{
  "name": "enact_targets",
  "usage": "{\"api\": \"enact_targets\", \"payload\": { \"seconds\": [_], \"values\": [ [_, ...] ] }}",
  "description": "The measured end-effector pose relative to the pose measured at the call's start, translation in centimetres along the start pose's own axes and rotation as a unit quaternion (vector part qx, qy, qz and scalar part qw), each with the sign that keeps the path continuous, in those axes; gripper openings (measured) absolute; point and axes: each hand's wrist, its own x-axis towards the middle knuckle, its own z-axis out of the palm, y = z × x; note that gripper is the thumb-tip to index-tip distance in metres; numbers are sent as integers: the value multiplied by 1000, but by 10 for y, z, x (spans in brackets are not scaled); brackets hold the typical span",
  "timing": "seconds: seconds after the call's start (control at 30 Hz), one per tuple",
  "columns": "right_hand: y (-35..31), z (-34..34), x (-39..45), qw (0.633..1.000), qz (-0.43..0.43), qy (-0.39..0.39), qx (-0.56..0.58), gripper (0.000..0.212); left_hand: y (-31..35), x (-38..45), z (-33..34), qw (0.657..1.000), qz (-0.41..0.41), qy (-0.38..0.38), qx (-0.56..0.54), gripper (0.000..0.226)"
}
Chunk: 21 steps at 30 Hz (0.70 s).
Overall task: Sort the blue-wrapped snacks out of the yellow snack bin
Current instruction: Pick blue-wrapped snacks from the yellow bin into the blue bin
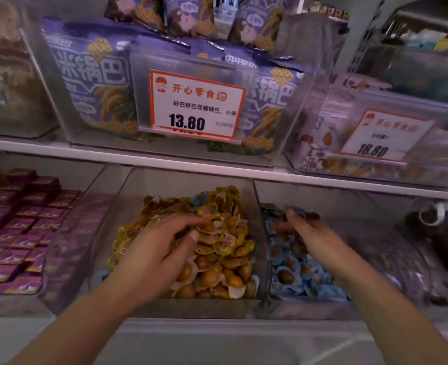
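A clear bin (175,308) on the lower shelf is piled with yellow-wrapped snacks (225,248). A blue-wrapped snack (199,198) lies among them near the back of the pile. My left hand (159,251) rests on the yellow pile with fingers spread and reaching into the snacks. The bin to its right (309,302) holds blue-wrapped snacks (293,270). My right hand (309,233) is over that bin, its fingers curled round several dark and blue packets (300,212) at the back.
A bin of purple-wrapped squares (15,233) stands at the left. The upper shelf (165,160) overhangs the bins and carries purple snack bags (91,80) with a price tag (196,104). A dim bin (401,259) lies at the far right.
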Motion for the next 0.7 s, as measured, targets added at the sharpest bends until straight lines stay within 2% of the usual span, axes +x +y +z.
{"api": "enact_targets", "payload": {
  "seconds": [0.03, 0.07, 0.13, 0.17, 0.2, 0.27, 0.37, 0.43, 0.5, 0.57, 0.7],
  "values": [
    [6, -1, 2, 998, -10, 2, -58, 43, 1, -1, -4, 1000, -10, 5, -20, 33],
    [10, -2, 2, 992, -61, 46, -104, 43, 2, -3, -10, 999, -19, 17, -31, 33],
    [4, 4, -11, 966, -197, 144, -85, 27, 1, -8, -27, 998, -19, 61, -16, 31],
    [-5, 12, -22, 950, -264, 156, -56, 21, 0, -12, -37, 996, -14, 85, 3, 31],
    [-15, 24, -31, 935, -324, 135, -43, 21, -3, -17, -47, 994, -10, 108, 23, 30],
    [-36, 59, -46, 916, -393, 16, -74, 29, -11, -28, -66, 988, -8, 144, 54, 30],
    [-60, 121, -50, 888, -387, -177, -176, 49, -22, -45, -85, 984, -23, 159, 74, 32],
    [-73, 152, -40, 861, -367, -235, -263, 60, -27, -54, -92, 986, -25, 144, 85, 35],
    [-80, 171, -29, 841, -357, -251, -321, 71, -30, -59, -97, 987, -27, 133, 91, 34],
    [-81, 181, -17, 840, -352, -251, -327, 74, -33, -61, -101, 987, -30, 127, 88, 31],
    [-81, 189, 7, 821, -368, -220, -376, 86, -37, -60, -101, 989, -52, 115, 78, 27]
  ]
}}
